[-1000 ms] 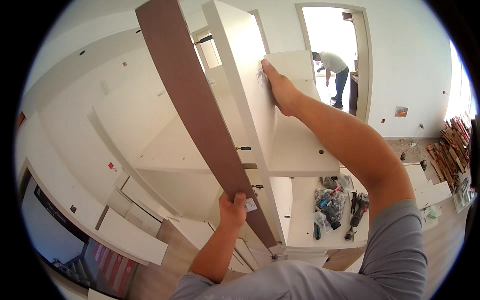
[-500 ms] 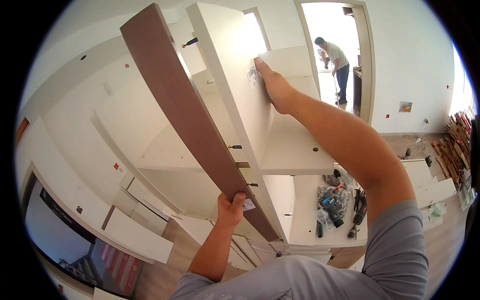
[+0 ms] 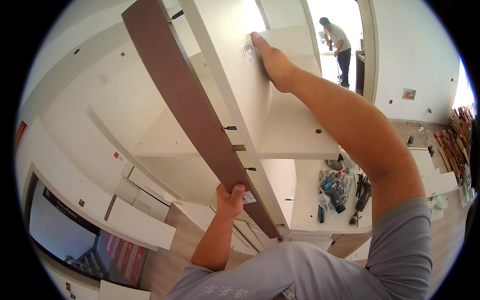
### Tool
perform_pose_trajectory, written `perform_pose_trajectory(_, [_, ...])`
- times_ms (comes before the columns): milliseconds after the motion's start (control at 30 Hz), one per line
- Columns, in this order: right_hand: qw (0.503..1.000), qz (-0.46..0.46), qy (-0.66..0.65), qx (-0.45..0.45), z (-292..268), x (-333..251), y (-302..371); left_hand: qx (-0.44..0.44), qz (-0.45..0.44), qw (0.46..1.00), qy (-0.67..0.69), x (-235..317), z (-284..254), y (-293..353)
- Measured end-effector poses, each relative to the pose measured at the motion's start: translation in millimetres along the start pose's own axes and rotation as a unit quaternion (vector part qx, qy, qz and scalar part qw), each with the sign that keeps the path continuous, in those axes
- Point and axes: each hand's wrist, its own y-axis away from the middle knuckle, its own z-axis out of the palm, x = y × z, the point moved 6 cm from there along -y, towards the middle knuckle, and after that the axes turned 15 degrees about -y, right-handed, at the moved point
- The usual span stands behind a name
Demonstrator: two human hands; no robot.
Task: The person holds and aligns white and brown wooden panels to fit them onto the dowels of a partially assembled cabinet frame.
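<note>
My left hand [image 3: 230, 201] is closed round the lower part of a long brown board [image 3: 182, 95], its thumb beside a white label. The board slants down toward my body, alongside the front edge of a white upright cabinet panel [image 3: 235, 65]. Small dark dowel fittings with brass ends, such as this one [image 3: 230, 128], bridge the narrow gap between board and panel. High on the panel's right face, my right hand [image 3: 275, 62] rests flat beside a printed label, holding nothing; some of its fingers are hidden.
A white shelf [image 3: 300, 135] joins the panel on the right. Below it, a lower surface holds bags of hardware [image 3: 334, 185], a power drill [image 3: 364, 195] and other tools. Wood strips [image 3: 457, 142] lie far right. Another person [image 3: 340, 47] bends in the far doorway.
The view has tilted, so the cabinet, board and both hands appear higher in the picture. Both hands keep their places on board and panel. The person in the doorway remains bent over.
</note>
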Motion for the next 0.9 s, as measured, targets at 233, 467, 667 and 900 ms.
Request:
perform_pose_trajectory(233, [1.000, -0.004, 0.013, 0.003, 8, -6, 8, 0.018, -0.031, 0.999, -0.036, -4, -6, 3])
perform_pose_trajectory(467, [1.000, 0.013, 0.013, -0.022, 5, -5, 0, 0.004, -0.011, 0.999, -0.048, 9, -5, -2])
perform_pose_trajectory(667, [1.000, -0.008, -0.022, -0.018, 7, -2, 2, 0.003, -0.008, 1.000, -0.016, -5, -9, 1])
perform_pose_trajectory(900, [0.999, -0.008, -0.039, -0.018, -1, -2, -2, 0.036, -0.001, 0.998, -0.043, -10, -3, 3])
